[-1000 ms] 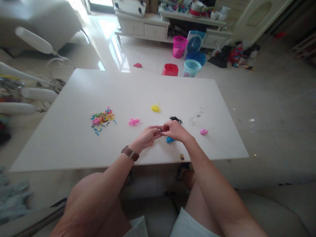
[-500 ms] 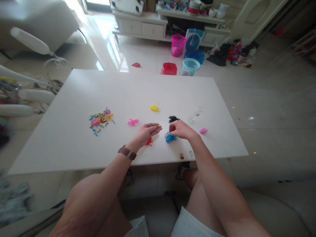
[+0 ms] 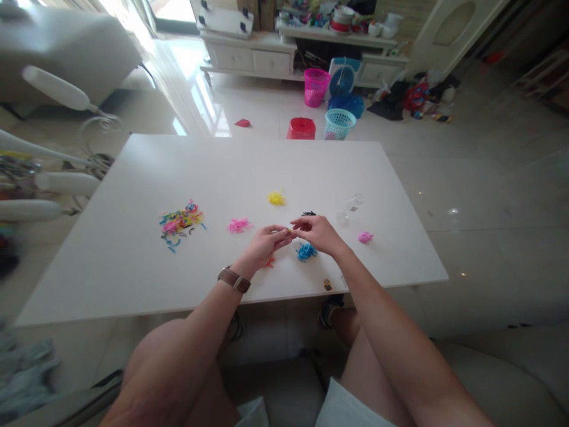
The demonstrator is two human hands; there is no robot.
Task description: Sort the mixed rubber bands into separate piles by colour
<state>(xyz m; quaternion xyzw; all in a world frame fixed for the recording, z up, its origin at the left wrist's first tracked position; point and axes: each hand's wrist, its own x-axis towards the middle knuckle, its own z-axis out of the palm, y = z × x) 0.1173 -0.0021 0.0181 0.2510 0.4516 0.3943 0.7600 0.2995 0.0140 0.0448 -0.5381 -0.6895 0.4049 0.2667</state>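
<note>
Above the white table (image 3: 213, 172), my left hand (image 3: 265, 245) is closed, with a small yellowish piece (image 3: 290, 231) showing at its fingertips. My right hand (image 3: 320, 233) meets it there, its fingers bent in a pinch; what lies between them is too small to make out. Below the right hand is a heap of blue strips (image 3: 306, 252). Black strips (image 3: 308, 213) peek out behind it. Red strips (image 3: 270, 261) are partly covered by my left hand. Heaps of pink strips (image 3: 239, 225) and yellow strips (image 3: 276, 198) lie farther out.
A mixed-colour pile (image 3: 181, 222) spreads on the left of the table. On the right are a clear plastic container (image 3: 355, 203) and a pink lump (image 3: 365, 237). A small yellow-brown figure (image 3: 328, 284) lies by the near edge. Baskets and a red stool (image 3: 301, 127) stand beyond.
My right hand has moved left and up from the blue heap to my left hand's fingertips. The blue heap now shows more fully. The view has tipped up slightly.
</note>
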